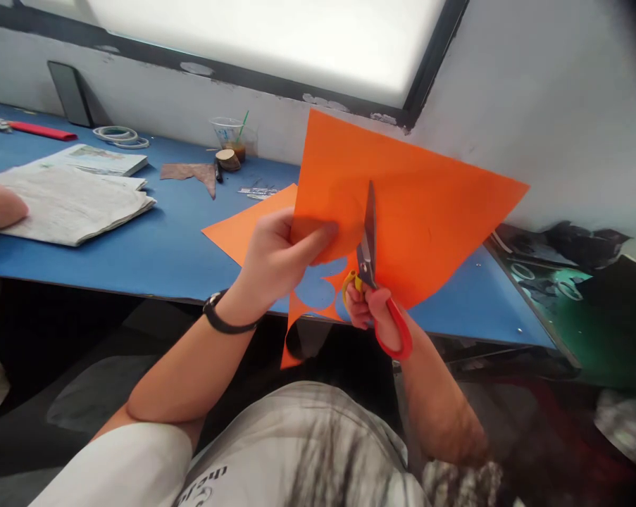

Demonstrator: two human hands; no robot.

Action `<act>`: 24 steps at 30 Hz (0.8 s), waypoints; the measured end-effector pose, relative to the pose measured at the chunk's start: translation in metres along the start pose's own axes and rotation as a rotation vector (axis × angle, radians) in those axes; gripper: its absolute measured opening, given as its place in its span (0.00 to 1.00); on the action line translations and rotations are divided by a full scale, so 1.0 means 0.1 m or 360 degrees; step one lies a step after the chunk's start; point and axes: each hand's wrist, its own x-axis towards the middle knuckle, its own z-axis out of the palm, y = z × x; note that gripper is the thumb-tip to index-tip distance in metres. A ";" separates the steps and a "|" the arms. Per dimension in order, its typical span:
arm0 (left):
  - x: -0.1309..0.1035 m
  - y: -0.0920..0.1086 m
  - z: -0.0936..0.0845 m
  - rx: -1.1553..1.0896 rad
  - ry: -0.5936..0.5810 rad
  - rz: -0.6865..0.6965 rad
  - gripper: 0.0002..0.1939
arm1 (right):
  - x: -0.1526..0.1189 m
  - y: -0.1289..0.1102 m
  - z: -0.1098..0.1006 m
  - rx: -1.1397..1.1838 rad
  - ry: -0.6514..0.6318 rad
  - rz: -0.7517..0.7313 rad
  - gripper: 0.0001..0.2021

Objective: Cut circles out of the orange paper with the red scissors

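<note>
My left hand [280, 257] grips a large sheet of orange paper [423, 204] near its left edge, thumb on the near face and the other fingers mostly hidden behind. In my right hand [368, 306] is a pair of scissors [369, 239] with one red and one yellow handle loop. The scissors point upward, and a blade lies across the face of the paper. Round holes show in the sheet's lower left part, where a thin cut strip [292, 334] hangs past the table edge. Another orange sheet [233, 229] lies on the table behind my left hand.
On the blue table [185, 264] are folded pale cloth or paper [85, 208], a book [98, 158], tape rings [121, 136], a brown scrap [191, 172] and a plastic cup [233, 137]. Another person's arm [1, 204] rests at the left. A phone [70, 91] leans on the wall.
</note>
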 end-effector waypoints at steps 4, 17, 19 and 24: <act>0.55 -0.26 0.02 -0.0073 -0.0044 0.0238 0.20 | 0.41 -0.18 -0.21 -0.0030 -0.0023 -0.0067 0.47; 0.97 -0.81 -0.14 -0.0099 -0.0185 0.0080 0.21 | 0.84 -0.03 -0.31 -0.0212 0.0058 -0.0116 0.50; 0.97 -0.85 -0.17 -0.0132 -0.0205 0.0089 0.20 | 0.84 -0.02 -0.31 -0.0196 0.0044 -0.0127 0.50; 0.96 -0.86 -0.16 -0.0201 -0.0232 0.0136 0.22 | 0.85 0.01 -0.32 -0.0152 0.0068 -0.0136 0.50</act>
